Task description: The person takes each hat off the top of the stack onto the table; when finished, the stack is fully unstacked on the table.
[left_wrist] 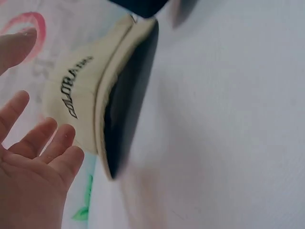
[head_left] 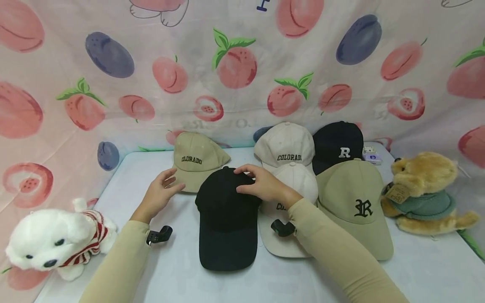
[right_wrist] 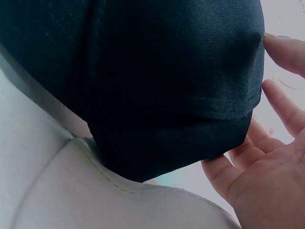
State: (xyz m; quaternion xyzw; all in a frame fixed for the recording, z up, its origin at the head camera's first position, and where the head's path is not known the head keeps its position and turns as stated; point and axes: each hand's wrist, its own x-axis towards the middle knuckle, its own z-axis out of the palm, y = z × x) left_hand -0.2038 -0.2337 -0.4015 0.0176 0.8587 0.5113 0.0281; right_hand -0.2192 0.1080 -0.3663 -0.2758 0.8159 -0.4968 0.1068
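A plain black baseball cap [head_left: 227, 219] is at the middle of the table, brim toward me. My right hand [head_left: 263, 183] grips its crown at the upper right; in the right wrist view the thumb [right_wrist: 286, 52] and fingertips meet the edge of the black cap [right_wrist: 181, 86]. My left hand [head_left: 161, 193] has its fingers spread and holds nothing, left of the black cap. Closest to it is a beige cap [head_left: 198, 153] lettered COLORADO, behind the fingers. The left wrist view has the left palm [left_wrist: 33, 186] beside that beige cap [left_wrist: 78, 95].
Right of the black cap are a white COLORADO cap [head_left: 286, 143], another pale cap [head_left: 299, 179] partly behind my right arm, a black R cap [head_left: 339, 141] and a khaki R cap [head_left: 348, 193]. A white plush dog [head_left: 49, 240] sits left, a brown plush [head_left: 428, 189] right.
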